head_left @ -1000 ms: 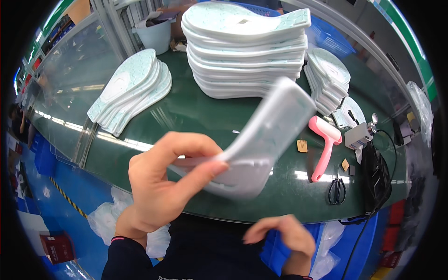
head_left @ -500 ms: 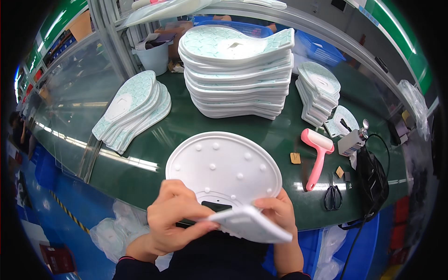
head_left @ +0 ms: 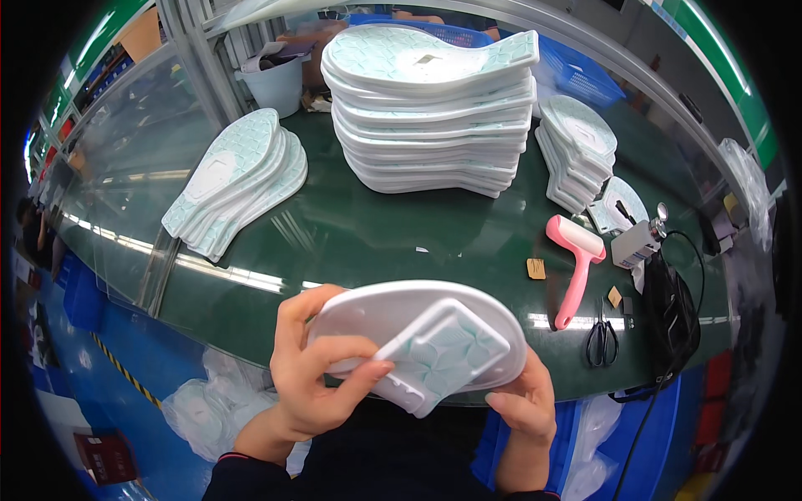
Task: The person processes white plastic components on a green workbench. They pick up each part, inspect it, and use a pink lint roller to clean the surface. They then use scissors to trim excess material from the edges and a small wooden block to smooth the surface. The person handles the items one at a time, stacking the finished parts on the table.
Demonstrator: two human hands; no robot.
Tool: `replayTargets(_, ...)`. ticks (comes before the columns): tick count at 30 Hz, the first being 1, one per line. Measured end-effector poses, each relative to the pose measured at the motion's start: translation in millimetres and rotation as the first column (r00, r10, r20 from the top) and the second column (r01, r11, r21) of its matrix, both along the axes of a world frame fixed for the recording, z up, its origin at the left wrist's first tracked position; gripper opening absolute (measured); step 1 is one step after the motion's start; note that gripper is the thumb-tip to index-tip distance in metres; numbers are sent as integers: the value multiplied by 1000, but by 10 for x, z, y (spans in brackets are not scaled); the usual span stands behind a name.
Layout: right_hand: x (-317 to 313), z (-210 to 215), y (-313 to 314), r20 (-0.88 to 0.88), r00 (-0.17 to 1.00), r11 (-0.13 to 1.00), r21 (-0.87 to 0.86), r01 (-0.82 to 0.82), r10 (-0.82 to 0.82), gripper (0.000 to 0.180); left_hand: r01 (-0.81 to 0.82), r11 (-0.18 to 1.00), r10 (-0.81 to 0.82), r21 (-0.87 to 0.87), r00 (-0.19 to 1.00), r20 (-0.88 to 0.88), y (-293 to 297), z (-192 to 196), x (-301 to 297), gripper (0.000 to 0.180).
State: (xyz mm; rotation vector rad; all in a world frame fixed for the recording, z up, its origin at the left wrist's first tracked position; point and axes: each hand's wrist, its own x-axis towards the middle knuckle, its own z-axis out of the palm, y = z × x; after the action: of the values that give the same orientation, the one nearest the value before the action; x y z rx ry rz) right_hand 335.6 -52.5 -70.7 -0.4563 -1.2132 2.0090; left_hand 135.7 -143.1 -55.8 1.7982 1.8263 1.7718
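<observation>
White foam up front: a broad oval tray (head_left: 368,313) sits at the near edge of the green table (head_left: 351,234), gripped from both sides. The left hand (head_left: 313,380) is curled around the tray's left rim, fingers hooked over the top edge, thumb stretched out flat across a smaller white pad (head_left: 439,355) with a pale green diamond pattern. That pad lies tilted on the tray's near face, pinned there by the thumb. The right hand (head_left: 526,405) comes up from below on the right, fingers tucked under the tray's lower right edge, thumb pointing left beneath the rim; it is closed on the tray, though how tightly cannot be seen.

Behind, mid-table, a tall stack (head_left: 430,117) of white moulded trays stands, green-patterned on top. To the left a fanned pile of insoles (head_left: 238,179) lies flat, patterned side up. A shorter pile (head_left: 576,154) leans just right of the tall stack. Further right, a pink roller (head_left: 576,263) lies with its handle toward the near edge, scissors (head_left: 601,338) just beside that handle, and a black cable (head_left: 668,334) loops off the table's right end. A white bucket (head_left: 276,79) stands at the back.
</observation>
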Motion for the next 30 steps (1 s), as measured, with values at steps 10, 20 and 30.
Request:
replayTargets(10, -77, 4, -73, 106, 946, 878, 415, 238, -306, 53, 147, 908, -301, 392, 880, 367, 117, -8, 178, 93)
replayTargets(20, -51, -67, -218, -163, 877, 859, 184, 477, -452, 69, 377, 926, -332, -17, 837, 436, -165, 89, 159, 68)
replayTargets(30, 10, -176, -141, -12, 929, 906, 216, 363, -369, 52, 322, 945, -313, 51, 852, 420, -105, 178, 152, 49)
